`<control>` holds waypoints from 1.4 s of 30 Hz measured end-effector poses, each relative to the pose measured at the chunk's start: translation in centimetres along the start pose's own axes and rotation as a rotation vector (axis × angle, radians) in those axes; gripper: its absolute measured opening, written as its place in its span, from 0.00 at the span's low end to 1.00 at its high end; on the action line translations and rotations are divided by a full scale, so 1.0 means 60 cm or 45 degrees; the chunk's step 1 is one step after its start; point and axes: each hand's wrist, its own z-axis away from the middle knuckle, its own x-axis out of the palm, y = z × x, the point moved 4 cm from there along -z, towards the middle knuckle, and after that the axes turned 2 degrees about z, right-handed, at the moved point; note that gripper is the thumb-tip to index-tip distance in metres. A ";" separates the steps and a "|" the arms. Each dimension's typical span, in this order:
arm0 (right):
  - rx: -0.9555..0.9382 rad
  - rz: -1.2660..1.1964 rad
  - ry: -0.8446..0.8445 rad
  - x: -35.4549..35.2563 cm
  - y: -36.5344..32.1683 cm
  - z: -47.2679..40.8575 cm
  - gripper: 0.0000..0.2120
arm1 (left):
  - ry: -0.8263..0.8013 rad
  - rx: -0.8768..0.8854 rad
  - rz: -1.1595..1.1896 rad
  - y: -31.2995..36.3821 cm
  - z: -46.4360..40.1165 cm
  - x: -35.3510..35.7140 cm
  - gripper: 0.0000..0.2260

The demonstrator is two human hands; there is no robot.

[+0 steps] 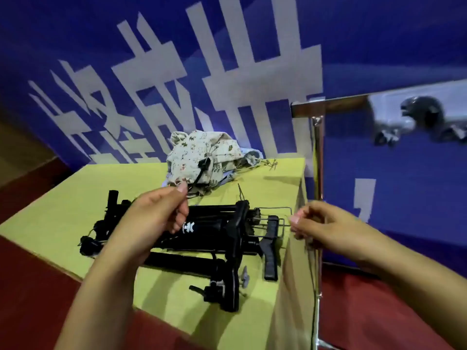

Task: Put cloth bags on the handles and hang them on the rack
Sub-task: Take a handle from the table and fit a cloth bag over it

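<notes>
Nearest the camera, left hand [161, 213] pinches a drawstring cord [199, 176] between thumb and forefinger; right hand [318, 223] has its fingers curled, whether around anything I cannot tell. Beneath them, black handles [209, 231] lie heaped with tangled wire hooks [275, 218] on the yellow table [63, 218]. Farther back, cloth bags [202, 157] sit piled. Rack [317, 160] stands right. Risk: pulling the cord likely drags the whole pile, or snags it on the hooks.

left hand [158, 213]: bare, no ring, no glove, short plain nails | right hand [319, 224]: bare too, short plain nails | both arms: bare all the way down, no sleeve, no watch, no band
</notes>
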 end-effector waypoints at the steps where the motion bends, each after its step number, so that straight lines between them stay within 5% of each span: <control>1: 0.019 -0.025 -0.034 0.017 0.009 -0.009 0.14 | -0.007 0.001 -0.071 -0.010 0.009 0.006 0.18; 5: 0.065 -0.098 -0.110 0.108 0.035 -0.055 0.24 | 0.036 0.005 -0.128 -0.104 0.026 0.008 0.18; 10: 0.140 -0.198 0.083 0.169 0.041 -0.101 0.25 | 0.124 -0.031 -0.178 -0.201 0.036 -0.003 0.11; 18: 0.103 0.175 0.346 0.200 0.018 -0.110 0.25 | 0.319 0.091 -0.584 -0.262 0.022 -0.082 0.06; 23: 0.173 0.002 0.248 0.193 -0.005 -0.116 0.10 | 0.474 -0.147 -0.436 -0.302 -0.023 -0.142 0.05; 30: 0.256 -1.176 -0.075 0.230 -0.030 -0.131 0.02 | 0.625 -0.185 -0.143 -0.353 -0.084 -0.185 0.13; 38: 0.119 -1.797 -0.146 0.205 -0.028 -0.104 0.02 | 0.655 -0.187 -0.229 -0.389 -0.106 -0.200 0.15; 42: 0.094 -1.940 -0.171 0.161 -0.025 -0.082 0.17 | 0.659 -0.190 -0.263 -0.393 -0.104 -0.200 0.14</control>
